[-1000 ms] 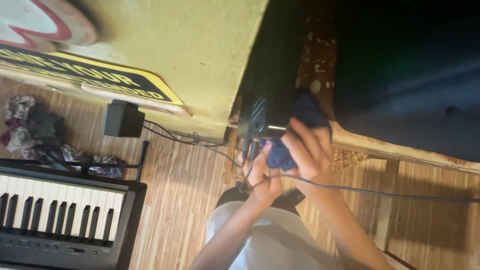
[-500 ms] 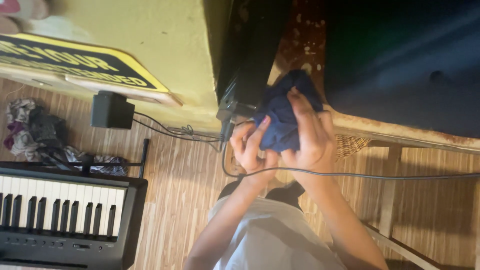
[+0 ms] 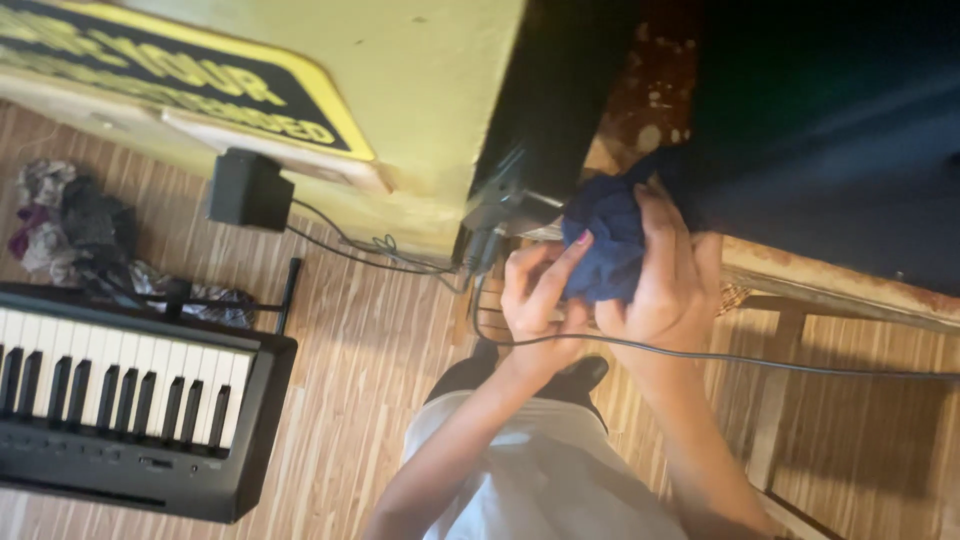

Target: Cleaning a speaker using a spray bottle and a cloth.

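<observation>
My two hands meet in the middle of the head view around a bunched dark blue cloth (image 3: 607, 235). My left hand (image 3: 535, 300) grips its lower left side, with the fingers curled up against it. Over the right side of the cloth my right hand (image 3: 672, 275) is closed, fingers pointing up. The cloth is pressed near a grey metal part (image 3: 510, 208) at the corner of a dark panel (image 3: 560, 100). A black cable (image 3: 720, 357) runs under my hands to the right.
A black keyboard with white keys (image 3: 130, 395) stands at the left on the wooden strip floor (image 3: 360, 360). A black power adapter (image 3: 250, 190) and thin wires lie by a yellow wall (image 3: 400, 80). A wooden table edge (image 3: 830, 285) and legs are at right. Crumpled rags (image 3: 60, 215) lie far left.
The view has shifted so my hands sit more central. Both hands with the blue cloth have moved up towards the dark panel's corner, and the cloth is bunched tighter.
</observation>
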